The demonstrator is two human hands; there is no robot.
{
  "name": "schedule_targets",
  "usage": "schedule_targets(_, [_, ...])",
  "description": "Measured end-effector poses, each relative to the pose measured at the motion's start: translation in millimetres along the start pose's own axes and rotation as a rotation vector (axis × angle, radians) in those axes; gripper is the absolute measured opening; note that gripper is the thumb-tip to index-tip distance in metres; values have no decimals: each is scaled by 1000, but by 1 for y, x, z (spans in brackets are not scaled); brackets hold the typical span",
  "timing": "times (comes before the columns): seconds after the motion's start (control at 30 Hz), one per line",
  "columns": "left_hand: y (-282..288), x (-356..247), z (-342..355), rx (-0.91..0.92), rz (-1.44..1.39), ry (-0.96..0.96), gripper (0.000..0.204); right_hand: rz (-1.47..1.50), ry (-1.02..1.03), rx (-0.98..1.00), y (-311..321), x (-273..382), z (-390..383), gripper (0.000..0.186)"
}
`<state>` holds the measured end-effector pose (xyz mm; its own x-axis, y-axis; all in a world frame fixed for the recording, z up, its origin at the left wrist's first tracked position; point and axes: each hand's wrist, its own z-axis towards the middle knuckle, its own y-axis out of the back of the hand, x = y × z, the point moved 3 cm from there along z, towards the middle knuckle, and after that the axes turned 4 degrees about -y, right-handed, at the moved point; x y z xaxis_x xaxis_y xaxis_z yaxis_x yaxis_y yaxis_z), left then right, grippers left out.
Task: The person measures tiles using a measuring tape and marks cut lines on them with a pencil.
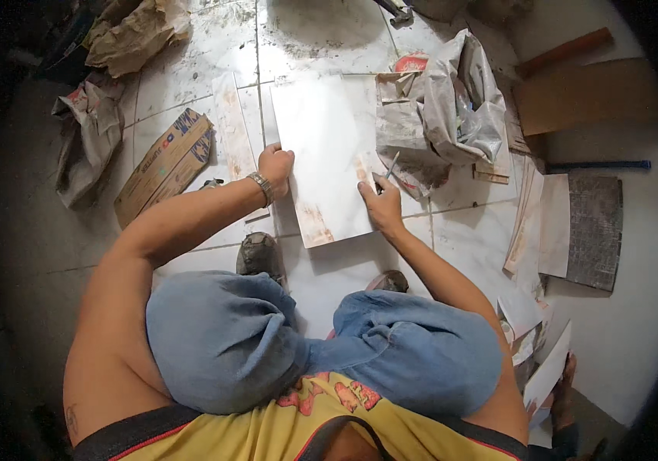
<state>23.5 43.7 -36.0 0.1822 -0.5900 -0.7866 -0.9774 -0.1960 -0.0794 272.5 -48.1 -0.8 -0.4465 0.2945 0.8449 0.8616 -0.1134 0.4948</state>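
Note:
A large white rectangular tile (321,146) is held up in front of my knees, with reddish-brown smears near its lower left corner. My left hand (276,170), with a watch on its wrist, is closed on the tile's left edge. On the opposite side, my right hand (381,203) grips the right edge. A thin pencil-like tool (393,163) sticks up from that same hand; its exact kind is unclear. Next to the right fingers is a small smeared piece (365,167), and I cannot tell whether it is separate from the tile.
A narrow tile strip (235,127) and a flattened cardboard piece (164,165) lie to the left. At the right are a crumpled sack (463,100), tile offcuts (525,219) and a dark textured panel (595,230). Another person's hand (567,373) holds a white piece (550,369) at lower right.

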Motion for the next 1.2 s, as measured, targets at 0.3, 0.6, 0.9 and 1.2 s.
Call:
schedule_targets(0.3, [0, -16, 18, 43, 187, -23, 35, -38, -27, -40, -15, -14, 14, 44])
schedule_targets(0.6, [0, -20, 23, 54, 431, -107, 30, -330, 70, -59, -15, -30, 41, 39])
schedule_targets(0.9, [7, -27, 56, 67, 553, -49, 6, -346, 128, 49, -21, -32, 64, 30])
schedule_targets(1.2, [27, -41, 40, 209, 326, 120, 30, -354, 114, 59, -3, 0, 66, 35])
